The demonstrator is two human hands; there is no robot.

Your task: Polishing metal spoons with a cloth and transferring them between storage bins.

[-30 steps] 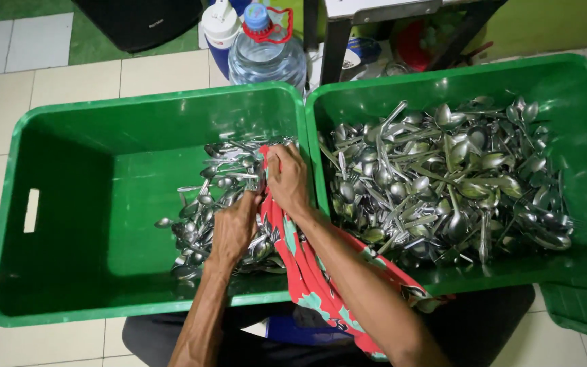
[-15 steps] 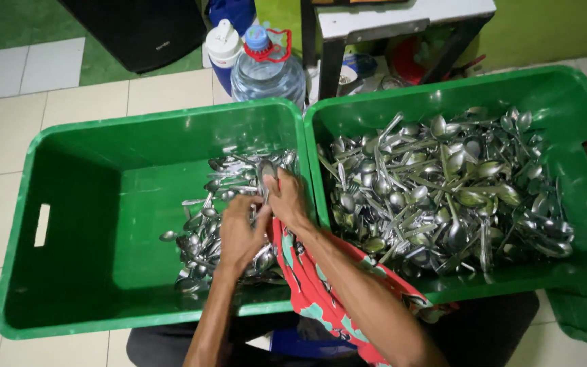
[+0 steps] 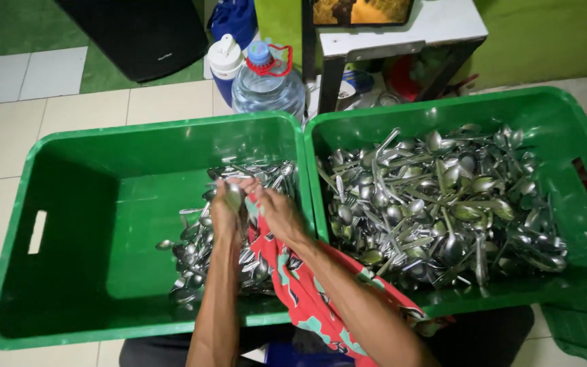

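I observe both hands raised together over the right part of the left green plastic crate (image 3: pixel 69 204). My left hand (image 3: pixel 224 216) is closed on a single steel spoon (image 3: pixel 234 197), bowl upward, held just above the smaller heap of steel spoons (image 3: pixel 239 238) lying in that crate. My right hand (image 3: pixel 276 212) is pressed against the spoon from the right, closed on a red cloth with a pale green and white pattern (image 3: pixel 307 292); the cloth is bunched between the right hand's fingers and the spoon, then trails down along the right forearm and over the near rim of the crates. How much of the spoon's handle is wrapped I cannot tell.

The right green plastic crate (image 3: pixel 579 136) stands touching the left one, wall against wall, and carries a much larger heap of steel spoons and forks (image 3: pixel 436 204) across most of its bottom. Both crates sit on a pale tiled floor (image 3: pixel 8 149).

On the far side, just beyond the crates, stand a clear plastic water bottle with a blue cap (image 3: pixel 266 85) and a white-topped container (image 3: pixel 225 61) beside it. A white-topped bench with dark legs (image 3: pixel 402 34) stands to their right.
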